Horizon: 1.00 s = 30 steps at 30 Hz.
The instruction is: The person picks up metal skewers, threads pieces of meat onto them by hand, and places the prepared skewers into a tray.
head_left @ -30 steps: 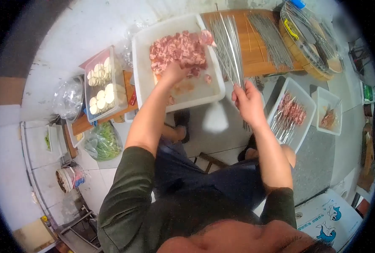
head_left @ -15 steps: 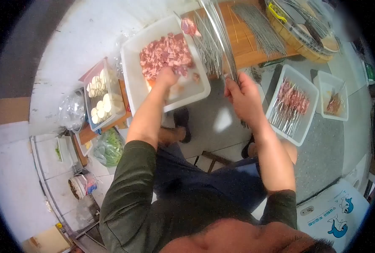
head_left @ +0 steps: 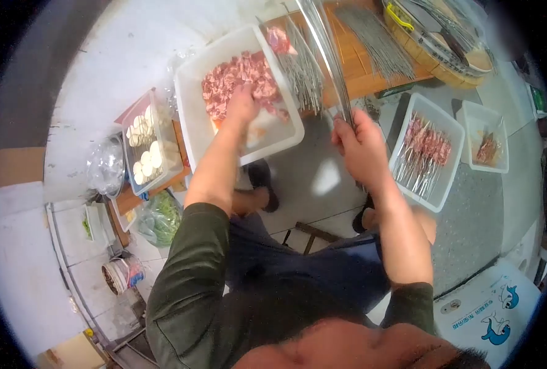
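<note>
My left hand [head_left: 243,106] reaches down into the pile of raw meat chunks [head_left: 224,83] in a large white plastic tub [head_left: 286,138]; its fingertips are sunk among the pieces, and whether they grip one I cannot tell. My right hand [head_left: 361,142] is closed around a bundle of long metal skewers [head_left: 327,55] that point up and away. Near the tub's right rim, a chunk of meat [head_left: 278,40] is threaded close to a skewer's tip, the skewer slanting back toward my right hand.
Loose metal skewers [head_left: 375,46] lie on the wooden bench [head_left: 344,77], beside a woven basket [head_left: 433,58]. At right stand a white tray of finished meat skewers [head_left: 427,150] and a smaller tray [head_left: 500,161]. A clear box [head_left: 153,144] of pale rounds on skewers sits left.
My left hand has shifted slightly forward and deeper into the meat pile. My right hand has moved a little down and right, still holding the skewers.
</note>
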{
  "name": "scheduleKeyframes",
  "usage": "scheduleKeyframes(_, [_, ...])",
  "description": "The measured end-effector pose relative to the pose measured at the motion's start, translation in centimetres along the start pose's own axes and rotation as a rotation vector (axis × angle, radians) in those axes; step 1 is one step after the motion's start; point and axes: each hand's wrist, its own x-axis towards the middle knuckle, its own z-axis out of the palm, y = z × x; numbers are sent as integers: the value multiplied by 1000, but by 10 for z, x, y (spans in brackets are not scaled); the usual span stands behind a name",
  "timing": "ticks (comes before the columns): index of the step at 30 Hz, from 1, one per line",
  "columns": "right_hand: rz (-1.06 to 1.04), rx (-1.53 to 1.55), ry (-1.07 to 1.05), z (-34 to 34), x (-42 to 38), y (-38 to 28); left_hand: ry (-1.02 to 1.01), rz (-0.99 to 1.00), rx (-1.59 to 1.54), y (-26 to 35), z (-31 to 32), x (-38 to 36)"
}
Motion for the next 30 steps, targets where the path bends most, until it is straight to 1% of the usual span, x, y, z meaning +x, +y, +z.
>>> scheduleKeyframes(1, [2,10,-1,1,0,1,87,117,56,-7,4,1])
scheduleKeyframes(4, [21,-6,-9,-1,1,2,-2,127,230,-17,11,11])
scheduleKeyframes(7, [9,-27,0,0,0,2,-99,82,192,-21,4,14])
scheduleKeyframes(10, [13,-45,6,-1,0,2,-287,-270,-108,-27,-16,15])
scheduleKeyframes(11, [18,-52,2,-2,0,2,-242,-455,-349,18,-56,3])
scheduleKeyframes(14, [-20,-42,-12,1,-3,10,-117,-618,-1250,-19,-50,-3])
scheduleKeyframes(15, [-5,-62,-31,2,-4,10,-165,-585,-1361,-5,-72,-8])
scheduleKeyframes(18, [25,-130,-94,4,-10,14,15,-613,-1705,2,-93,-21])
scheduleKeyframes(19, [18,-151,-119,5,-11,16,-8,-614,-1853,2,-99,-23])
scheduleKeyframes(22, [13,-223,-187,9,-14,14,106,-585,-1963,14,-109,-31])
scheduleKeyframes(23, [13,-251,-208,11,-14,12,103,-552,-1980,17,-111,-35])
scheduleKeyframes(26, [12,-207,-237,18,-14,18,124,-449,-1943,12,-100,-39])
scheduleKeyframes(30, [71,-223,-257,22,-10,28,166,-397,-1898,22,-102,-38])
